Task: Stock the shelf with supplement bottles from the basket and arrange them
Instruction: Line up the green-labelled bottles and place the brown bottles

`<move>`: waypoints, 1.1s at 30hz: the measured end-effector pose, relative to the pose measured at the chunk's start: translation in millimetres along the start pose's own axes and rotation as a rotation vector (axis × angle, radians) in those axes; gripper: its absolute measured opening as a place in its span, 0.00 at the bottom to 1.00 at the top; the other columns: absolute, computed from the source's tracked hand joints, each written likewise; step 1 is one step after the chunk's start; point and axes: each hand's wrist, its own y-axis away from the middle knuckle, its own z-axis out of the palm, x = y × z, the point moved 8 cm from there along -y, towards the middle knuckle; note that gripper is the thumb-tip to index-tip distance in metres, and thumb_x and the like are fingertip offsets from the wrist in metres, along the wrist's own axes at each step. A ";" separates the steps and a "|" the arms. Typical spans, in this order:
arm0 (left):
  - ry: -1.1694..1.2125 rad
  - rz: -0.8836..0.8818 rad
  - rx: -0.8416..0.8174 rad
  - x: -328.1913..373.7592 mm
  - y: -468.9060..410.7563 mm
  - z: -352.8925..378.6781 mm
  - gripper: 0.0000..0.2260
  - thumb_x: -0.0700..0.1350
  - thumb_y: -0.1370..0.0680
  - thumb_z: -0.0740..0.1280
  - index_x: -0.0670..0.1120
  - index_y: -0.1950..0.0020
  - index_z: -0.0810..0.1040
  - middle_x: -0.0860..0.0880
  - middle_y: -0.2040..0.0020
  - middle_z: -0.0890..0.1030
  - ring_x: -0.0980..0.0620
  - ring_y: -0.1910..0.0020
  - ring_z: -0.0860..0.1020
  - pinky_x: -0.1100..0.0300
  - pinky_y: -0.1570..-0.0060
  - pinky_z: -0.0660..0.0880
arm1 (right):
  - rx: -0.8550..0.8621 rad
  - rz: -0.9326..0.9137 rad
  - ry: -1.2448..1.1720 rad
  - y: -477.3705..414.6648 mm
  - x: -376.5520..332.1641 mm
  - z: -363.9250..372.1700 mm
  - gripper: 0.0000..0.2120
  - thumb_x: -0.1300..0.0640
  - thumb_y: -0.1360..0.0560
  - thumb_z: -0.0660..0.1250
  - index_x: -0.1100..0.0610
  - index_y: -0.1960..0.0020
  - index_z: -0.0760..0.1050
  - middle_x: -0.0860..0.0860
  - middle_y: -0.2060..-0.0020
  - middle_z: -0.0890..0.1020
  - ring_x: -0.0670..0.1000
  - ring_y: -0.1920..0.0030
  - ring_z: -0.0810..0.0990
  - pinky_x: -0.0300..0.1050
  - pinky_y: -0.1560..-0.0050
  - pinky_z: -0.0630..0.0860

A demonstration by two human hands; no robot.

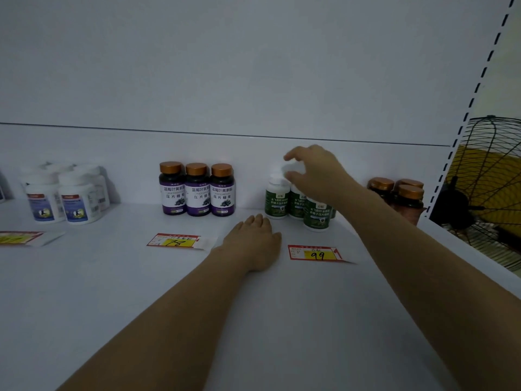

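Three green-labelled supplement bottles with white caps (316,214) stand in a cluster at the back right of the white shelf (141,292). My right hand (315,172) reaches over them, and its fingers curl round the white cap of the middle green bottle (296,204). Just in front and to the left of the green bottles, my left hand (253,239) rests flat on the shelf, holding nothing. The basket is not in view.
Three purple-labelled bottles with gold caps (198,193) stand in a row at the back centre. White bottles (76,200) stand at the left, and brown bottles (408,194) at the far right. Price tags (173,241) (317,253) lie on the shelf. A wire-guarded fan (490,179) stands beyond the right upright.
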 end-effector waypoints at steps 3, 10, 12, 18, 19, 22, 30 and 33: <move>-0.009 0.002 -0.025 0.5 0.8 0.6 0.27 0.53 0.17 0.44 0.40 0.23 0.45 0.43 0.22 0.46 0.47 0.23 0.46 0.53 0.25 0.46 | -0.224 -0.035 0.156 -22.2 -18.7 33.7 0.20 0.52 0.20 0.59 0.55 0.30 0.66 0.59 0.34 0.67 0.60 0.34 0.65 0.51 0.36 0.65; 0.023 0.023 -0.004 0.6 1.8 -2.0 0.27 0.54 0.17 0.45 0.39 0.23 0.46 0.43 0.22 0.47 0.46 0.23 0.47 0.52 0.26 0.46 | -0.307 -0.094 0.432 -28.0 -24.4 63.8 0.16 0.55 0.18 0.55 0.58 0.35 0.73 0.60 0.39 0.69 0.60 0.39 0.66 0.49 0.38 0.64; 0.074 0.012 0.022 0.3 2.5 -4.9 0.27 0.53 0.17 0.47 0.39 0.23 0.48 0.42 0.22 0.50 0.45 0.23 0.50 0.52 0.26 0.49 | -0.301 -0.113 0.340 -25.1 -28.3 57.7 0.16 0.55 0.19 0.57 0.56 0.34 0.73 0.60 0.37 0.67 0.60 0.37 0.65 0.47 0.37 0.62; 0.575 -0.108 0.324 -14.2 4.0 -33.1 0.29 0.51 0.25 0.69 0.42 0.30 0.60 0.42 0.32 0.70 0.44 0.35 0.71 0.54 0.40 0.71 | -0.110 -0.067 0.006 -24.9 -35.5 14.5 0.18 0.52 0.23 0.65 0.55 0.35 0.72 0.56 0.40 0.70 0.55 0.38 0.70 0.43 0.42 0.68; 0.662 -0.106 0.367 -16.2 5.1 -38.3 0.29 0.49 0.26 0.71 0.42 0.31 0.62 0.43 0.34 0.71 0.46 0.37 0.72 0.56 0.43 0.71 | -0.063 -0.061 -0.025 -22.1 -35.4 4.8 0.18 0.51 0.24 0.66 0.55 0.36 0.73 0.55 0.41 0.72 0.53 0.41 0.71 0.41 0.46 0.68; 0.810 -0.032 0.394 -12.9 6.7 -47.4 0.23 0.47 0.27 0.72 0.44 0.36 0.69 0.47 0.39 0.77 0.55 0.47 0.74 0.64 0.53 0.70 | 0.025 -0.029 -0.072 -10.8 -30.8 -11.8 0.18 0.46 0.26 0.67 0.56 0.41 0.77 0.52 0.45 0.77 0.47 0.48 0.74 0.36 0.53 0.67; 0.946 0.086 0.322 -0.7 8.0 -48.8 0.20 0.46 0.29 0.74 0.46 0.40 0.74 0.55 0.50 0.78 0.57 0.53 0.76 0.72 0.62 0.67 | 0.049 0.129 -0.510 19.2 -1.7 -7.3 0.15 0.44 0.21 0.59 0.51 0.46 0.80 0.45 0.54 0.82 0.46 0.52 0.80 0.39 0.53 0.76; 0.935 0.100 0.302 1.6 8.6 -47.3 0.20 0.47 0.30 0.75 0.48 0.41 0.75 0.55 0.50 0.79 0.58 0.53 0.77 0.70 0.58 0.71 | 0.019 0.150 -0.619 23.4 6.0 -1.5 0.15 0.42 0.23 0.61 0.50 0.45 0.79 0.47 0.52 0.83 0.50 0.50 0.82 0.53 0.44 0.78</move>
